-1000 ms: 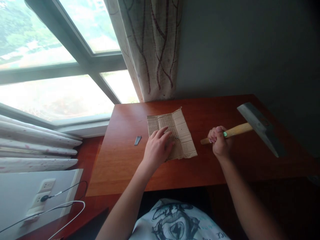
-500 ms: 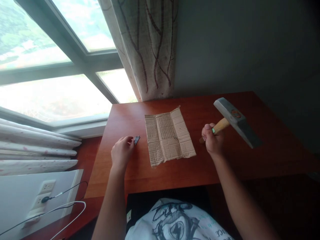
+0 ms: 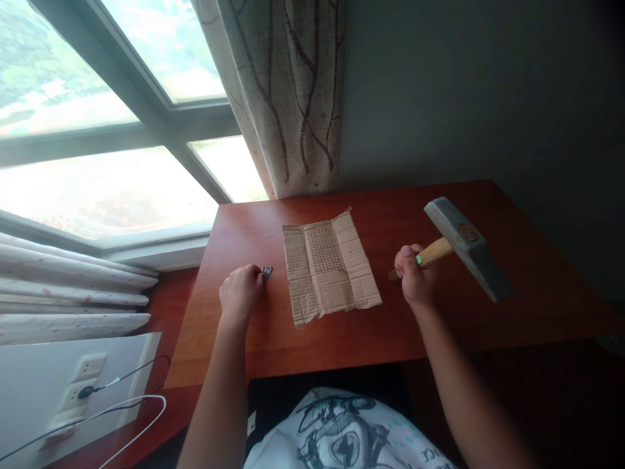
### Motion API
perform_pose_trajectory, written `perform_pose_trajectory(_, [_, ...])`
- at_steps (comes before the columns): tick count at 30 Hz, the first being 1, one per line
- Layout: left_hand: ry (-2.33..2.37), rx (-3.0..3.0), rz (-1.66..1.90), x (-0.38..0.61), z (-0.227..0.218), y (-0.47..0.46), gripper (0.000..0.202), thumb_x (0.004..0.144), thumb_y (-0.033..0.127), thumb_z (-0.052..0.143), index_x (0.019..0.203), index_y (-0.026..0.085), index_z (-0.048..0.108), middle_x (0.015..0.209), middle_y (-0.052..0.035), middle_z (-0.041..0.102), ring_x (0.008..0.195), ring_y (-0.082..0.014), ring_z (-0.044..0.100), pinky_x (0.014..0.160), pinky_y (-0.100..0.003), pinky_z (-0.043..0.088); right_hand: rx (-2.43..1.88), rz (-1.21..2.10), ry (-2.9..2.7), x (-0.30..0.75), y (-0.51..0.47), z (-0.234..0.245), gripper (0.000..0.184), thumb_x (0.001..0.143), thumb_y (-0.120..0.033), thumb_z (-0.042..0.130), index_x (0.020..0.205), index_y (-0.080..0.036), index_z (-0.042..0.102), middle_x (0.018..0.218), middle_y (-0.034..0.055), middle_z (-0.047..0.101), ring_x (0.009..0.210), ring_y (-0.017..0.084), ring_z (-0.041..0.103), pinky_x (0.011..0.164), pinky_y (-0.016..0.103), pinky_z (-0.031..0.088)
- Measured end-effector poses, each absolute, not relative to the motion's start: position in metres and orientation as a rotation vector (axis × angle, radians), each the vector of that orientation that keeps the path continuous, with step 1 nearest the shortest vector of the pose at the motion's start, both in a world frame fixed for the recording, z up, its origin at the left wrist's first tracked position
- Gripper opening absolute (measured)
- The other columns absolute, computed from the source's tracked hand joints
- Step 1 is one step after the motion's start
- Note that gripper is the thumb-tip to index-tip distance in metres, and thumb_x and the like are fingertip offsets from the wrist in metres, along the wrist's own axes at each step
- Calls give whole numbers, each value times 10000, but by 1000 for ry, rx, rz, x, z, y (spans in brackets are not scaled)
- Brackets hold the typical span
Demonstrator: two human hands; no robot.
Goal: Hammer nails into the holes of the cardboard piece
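Observation:
A flattened piece of cardboard [image 3: 330,267] with a grid of small holes lies in the middle of the reddish wooden table [image 3: 390,326]. My left hand [image 3: 240,292] rests left of it with fingers curled over a small bunch of dark nails [image 3: 267,273]; the nail ends stick out past the fingertips. My right hand [image 3: 413,272] is closed round the wooden handle of a hammer [image 3: 461,246]. Its grey steel head is raised above the table to the right of the cardboard.
A patterned curtain [image 3: 283,91] hangs behind the table, beside a large window [image 3: 97,130]. At the lower left a wall socket [image 3: 83,384] has a plug and cables [image 3: 122,404]. The table's front edge runs just above my lap.
My left hand left the cardboard, went left to the nails and closed its fingers on them. The hammer swung in closer, then dipped slightly.

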State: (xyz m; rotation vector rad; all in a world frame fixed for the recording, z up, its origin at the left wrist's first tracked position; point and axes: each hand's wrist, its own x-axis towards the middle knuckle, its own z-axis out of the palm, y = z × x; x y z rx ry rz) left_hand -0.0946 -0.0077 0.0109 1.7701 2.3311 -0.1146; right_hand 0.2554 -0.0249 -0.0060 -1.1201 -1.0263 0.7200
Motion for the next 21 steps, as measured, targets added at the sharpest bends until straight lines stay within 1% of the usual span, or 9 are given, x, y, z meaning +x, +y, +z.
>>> perform_pose_trajectory(8, [2300,1835,-274,-90,14,-1,396,909,486,454,969,208,730,1053,-168,739,934,-340,698,715,-373,502,-1147,689,-1062,256,-26,-10,499,927,-488,609,585,-222,363,497,-61,352,433,81,340,401,244,251])
perform_pose_trajectory(11, [2328,1812,-182,-92,14,-2,345,886,472,495,951,210,711,1065,-150,739,934,-336,694,717,-374,501,-1151,680,-1086,257,-27,-10,500,931,-485,605,581,-223,364,491,-60,355,434,85,338,413,253,255])
perform_pose_trajectory(13, [2365,1792,24,-96,14,-5,273,861,410,530,943,215,702,1044,-119,746,931,-310,692,736,-363,504,-1147,678,-1094,257,-27,-11,496,935,-477,602,581,-223,365,492,-60,355,435,87,336,421,257,261])
perform_pose_trajectory(15, [2304,1745,379,-99,15,-8,227,829,356,562,931,207,699,972,-87,752,884,-259,692,758,-341,515,-1152,674,-1098,257,-27,-12,494,937,-477,599,584,-224,365,495,-59,355,439,89,337,427,260,264])
perform_pose_trajectory(18, [1943,1522,958,-94,22,-13,242,772,374,653,900,172,686,853,-58,733,752,-187,675,707,-295,540,-1168,683,-1101,258,-28,-14,489,938,-480,598,595,-225,362,502,-59,359,447,91,332,434,262,260])
perform_pose_trajectory(19, [1804,1437,1092,-88,26,-15,264,750,389,693,887,163,676,832,-53,723,722,-173,666,673,-281,542,-1171,686,-1104,258,-28,-14,486,942,-476,594,598,-225,362,506,-59,358,451,91,330,438,263,260])
perform_pose_trajectory(21, [1588,1362,1234,-72,38,-19,286,719,391,758,849,158,656,806,-46,704,714,-161,659,636,-260,537,-1168,686,-1112,258,-28,-15,476,952,-456,588,601,-223,366,517,-57,360,464,94,331,452,265,266])
